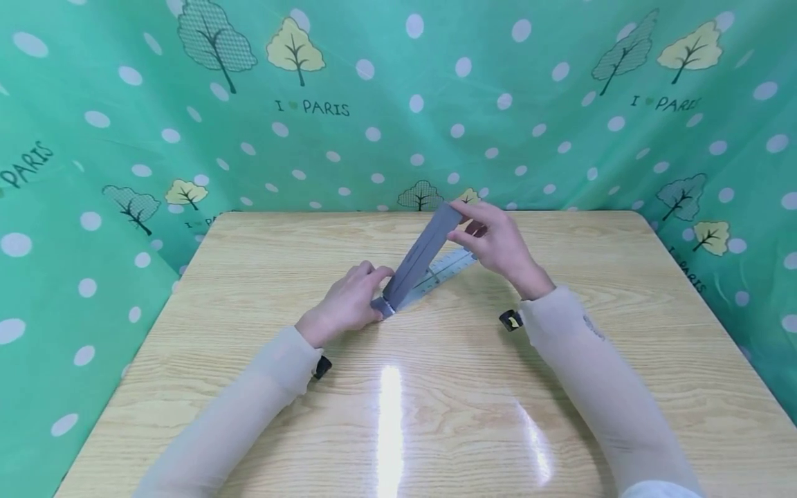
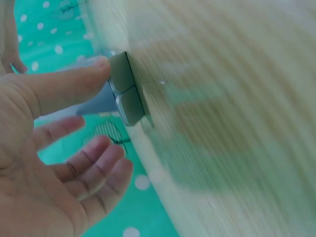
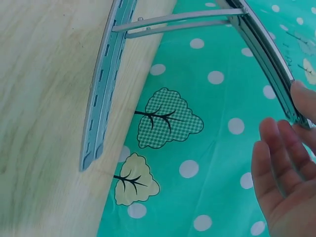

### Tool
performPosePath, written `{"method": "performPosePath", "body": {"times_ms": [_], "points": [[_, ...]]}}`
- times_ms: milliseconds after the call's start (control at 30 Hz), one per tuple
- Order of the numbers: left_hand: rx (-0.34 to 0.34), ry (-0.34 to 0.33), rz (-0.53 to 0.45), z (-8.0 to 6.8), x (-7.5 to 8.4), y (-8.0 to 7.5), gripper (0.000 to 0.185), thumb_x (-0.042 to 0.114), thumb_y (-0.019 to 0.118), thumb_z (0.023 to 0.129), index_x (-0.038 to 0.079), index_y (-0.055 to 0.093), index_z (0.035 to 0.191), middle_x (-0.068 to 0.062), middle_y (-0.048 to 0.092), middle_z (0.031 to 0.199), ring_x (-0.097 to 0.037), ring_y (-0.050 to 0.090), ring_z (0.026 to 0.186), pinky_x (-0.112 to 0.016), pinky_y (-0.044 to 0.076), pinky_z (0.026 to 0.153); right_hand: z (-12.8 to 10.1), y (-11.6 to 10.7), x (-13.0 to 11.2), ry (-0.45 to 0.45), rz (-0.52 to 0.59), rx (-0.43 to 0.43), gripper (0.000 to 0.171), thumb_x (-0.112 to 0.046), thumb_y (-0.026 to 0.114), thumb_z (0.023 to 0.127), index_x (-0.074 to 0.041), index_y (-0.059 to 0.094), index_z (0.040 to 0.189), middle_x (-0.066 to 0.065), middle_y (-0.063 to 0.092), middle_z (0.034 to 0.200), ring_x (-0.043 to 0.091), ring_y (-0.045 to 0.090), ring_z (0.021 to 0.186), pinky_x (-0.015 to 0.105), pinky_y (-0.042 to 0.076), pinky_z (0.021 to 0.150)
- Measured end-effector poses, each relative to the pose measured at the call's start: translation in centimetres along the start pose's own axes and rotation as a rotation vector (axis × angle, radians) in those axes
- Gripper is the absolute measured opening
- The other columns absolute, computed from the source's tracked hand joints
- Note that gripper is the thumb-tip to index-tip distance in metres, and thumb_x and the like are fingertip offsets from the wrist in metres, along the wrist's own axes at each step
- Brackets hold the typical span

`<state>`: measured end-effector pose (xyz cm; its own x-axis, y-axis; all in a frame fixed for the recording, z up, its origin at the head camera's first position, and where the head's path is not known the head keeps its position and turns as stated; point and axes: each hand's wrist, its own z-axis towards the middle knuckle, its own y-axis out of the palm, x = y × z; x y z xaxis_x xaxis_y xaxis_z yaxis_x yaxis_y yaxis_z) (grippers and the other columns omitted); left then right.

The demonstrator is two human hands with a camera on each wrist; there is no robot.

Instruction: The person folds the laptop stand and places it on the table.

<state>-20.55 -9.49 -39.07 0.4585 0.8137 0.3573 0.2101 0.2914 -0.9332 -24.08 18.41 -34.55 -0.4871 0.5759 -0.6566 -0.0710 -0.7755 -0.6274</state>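
A grey folding laptop stand (image 1: 416, 257) is propped partly open over the table, hinged at its lower left end. My left hand (image 1: 349, 301) grips that end between thumb and fingers; in the left wrist view the thumb (image 2: 74, 86) presses beside two pale end pads (image 2: 123, 81). My right hand (image 1: 497, 239) pinches the raised tip of the upper arm (image 3: 270, 61), with its other fingers loosely bent. Below, the slotted lower bar (image 3: 102, 94) lies low along the table. Thin metal links (image 3: 173, 19) join the two parts.
The wooden table (image 1: 249, 429) carries bright light reflections near its front. Behind it and on both sides hangs a green cloth (image 1: 386, 83) with white dots and printed trees. A small black strap piece (image 1: 510, 320) shows at the right wrist.
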Motion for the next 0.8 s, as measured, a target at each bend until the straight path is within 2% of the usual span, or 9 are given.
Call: {"method": "performPosePath", "body": {"times_ms": [200, 300, 467, 633, 800], "points": [[-0.086, 0.026, -0.049, 0.7, -2.0, -0.6, 0.083, 0.007, 0.080, 0.073, 0.030, 0.040, 0.143, -0.009, 0.051, 0.112, -0.021, 0.050, 0.096, -0.035, 0.048, 0.074, -0.8, 0.1, -0.5, -0.043, 0.023, 0.049, 0.053, -0.014, 0.079, 0.079, -0.011, 0.060, 0.128, 0.007, 0.059, 0.098, 0.015, 0.059, 0.077, 0.029, 0.054, 0.069], [-0.108, 0.032, -0.050, 1.1, -2.6, -0.9, 0.084, 0.003, 0.077, 0.074, 0.034, 0.039, 0.143, -0.008, 0.051, 0.112, -0.021, 0.052, 0.099, -0.037, 0.049, 0.079, -1.1, 0.2, -0.8, -0.042, 0.029, 0.075, 0.050, -0.013, 0.081, 0.076, -0.007, 0.062, 0.123, 0.007, 0.058, 0.096, 0.015, 0.060, 0.075, 0.028, 0.054, 0.067], [-0.121, 0.027, -0.015, 1.6, -3.0, -1.3, 0.084, 0.002, 0.074, 0.076, 0.039, 0.038, 0.142, -0.006, 0.052, 0.110, -0.021, 0.052, 0.096, -0.039, 0.048, 0.079, -1.4, 0.5, -1.2, -0.046, 0.012, 0.102, 0.043, -0.011, 0.081, 0.076, -0.004, 0.060, 0.113, 0.005, 0.059, 0.094, 0.014, 0.060, 0.070, 0.026, 0.054, 0.062], [-0.124, 0.036, -0.057, 1.9, -3.2, -1.3, 0.083, 0.000, 0.074, 0.075, 0.034, 0.038, 0.143, -0.009, 0.052, 0.112, -0.022, 0.053, 0.097, -0.039, 0.048, 0.081, -1.6, 0.2, -1.5, -0.010, 0.017, 0.066, 0.043, -0.015, 0.079, 0.079, -0.006, 0.058, 0.116, 0.006, 0.059, 0.097, 0.016, 0.061, 0.074, 0.030, 0.054, 0.065], [-0.114, -0.001, -0.165, 1.4, -3.7, -1.3, 0.078, 0.007, 0.080, 0.072, 0.021, 0.044, 0.141, -0.012, 0.053, 0.113, -0.025, 0.054, 0.096, -0.040, 0.048, 0.083, -1.4, -1.1, -0.6, 0.078, 0.096, -0.048, 0.053, -0.030, 0.075, 0.083, -0.015, 0.054, 0.130, 0.006, 0.058, 0.108, 0.017, 0.060, 0.084, 0.034, 0.051, 0.076]]}}
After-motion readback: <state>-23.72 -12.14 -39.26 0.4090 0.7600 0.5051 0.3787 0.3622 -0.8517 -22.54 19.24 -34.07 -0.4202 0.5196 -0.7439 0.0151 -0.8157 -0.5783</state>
